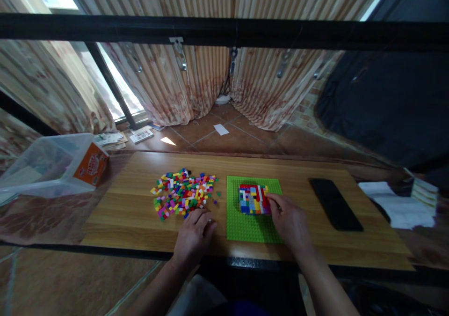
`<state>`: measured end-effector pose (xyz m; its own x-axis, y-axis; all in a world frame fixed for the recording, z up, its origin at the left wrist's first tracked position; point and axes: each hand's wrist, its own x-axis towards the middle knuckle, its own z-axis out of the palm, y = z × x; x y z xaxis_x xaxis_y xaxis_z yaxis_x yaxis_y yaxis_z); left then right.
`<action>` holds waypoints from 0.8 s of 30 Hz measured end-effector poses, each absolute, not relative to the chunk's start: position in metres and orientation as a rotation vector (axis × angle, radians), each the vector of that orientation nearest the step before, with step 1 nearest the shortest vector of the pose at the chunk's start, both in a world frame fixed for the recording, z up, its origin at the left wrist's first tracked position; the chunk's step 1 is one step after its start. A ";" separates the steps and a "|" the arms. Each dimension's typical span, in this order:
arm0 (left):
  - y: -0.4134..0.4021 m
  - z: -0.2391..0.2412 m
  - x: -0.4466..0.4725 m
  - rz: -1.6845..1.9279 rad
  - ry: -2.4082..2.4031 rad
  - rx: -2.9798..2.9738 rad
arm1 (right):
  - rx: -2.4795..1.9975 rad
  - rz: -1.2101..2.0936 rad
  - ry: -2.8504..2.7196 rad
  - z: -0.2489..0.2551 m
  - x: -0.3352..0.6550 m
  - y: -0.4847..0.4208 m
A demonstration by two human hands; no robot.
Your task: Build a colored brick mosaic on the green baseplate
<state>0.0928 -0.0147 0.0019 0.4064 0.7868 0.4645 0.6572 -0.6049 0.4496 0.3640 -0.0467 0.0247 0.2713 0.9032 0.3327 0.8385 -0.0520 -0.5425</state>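
Observation:
A green studded baseplate point(234, 229) lies on the wooden table, right of the middle. On it stands a multicoloured block of toy bricks point(253, 200), with red, white, blue and yellow pieces showing. My right hand point(290, 220) reaches in from the right, its thumb and index finger closed at the block's right edge; the fingers cover that edge. Left of the baseplate, a heap of loose toy bricks point(184, 192) is spread out. Just in front of it rests my left hand point(194, 234), fingers curled, with a small white brick point(210, 220) showing at the fingertips.
A black phone-like slab point(336, 204) lies toward the table's right end. Beyond the left end stands a clear plastic bin point(52, 161) with an orange label. A dark horizontal bar point(224, 33) crosses the view above the table. White papers point(396, 203) lie at the right.

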 end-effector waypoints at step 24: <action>-0.016 0.002 0.093 0.926 1.261 2.379 | -1.867 0.471 -0.990 0.017 0.371 -0.034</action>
